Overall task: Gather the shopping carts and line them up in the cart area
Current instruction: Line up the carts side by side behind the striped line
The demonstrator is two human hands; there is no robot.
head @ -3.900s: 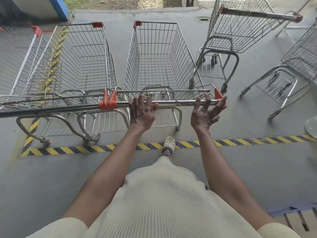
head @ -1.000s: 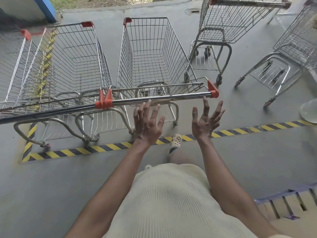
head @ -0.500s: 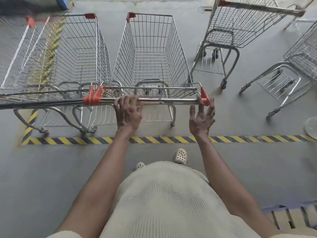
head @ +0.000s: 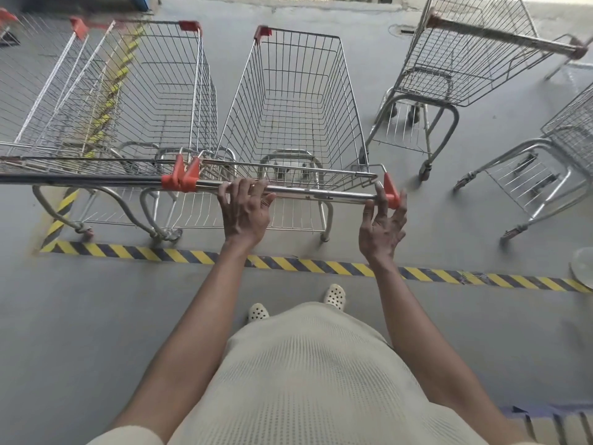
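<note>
Left hand (head: pixel 245 211) wraps its fingers round the handle (head: pixel 321 193) of the middle cart (head: pixel 298 101); right hand (head: pixel 382 228), fingers loosely spread, seems only to touch the red end cap (head: pixel 390 191).

The fingertips of the left hand (head: pixel 245 210) are hidden behind the cart handle (head: pixel 305 191) they curl over. Whether the right hand (head: pixel 382 228) grips the handle's end or only touches it cannot be determined. The leftmost cart (head: pixel 29 91) is cut off by the left edge, the far-right cart (head: pixel 568 133) by the right edge. The upper-right cart (head: pixel 465 59) has a blurred handle. A pale round object (head: pixel 583 268), cut off at the right edge, is unidentifiable. The garment (head: pixel 321 380) partly covers both shoes (head: pixel 335 295).
</note>
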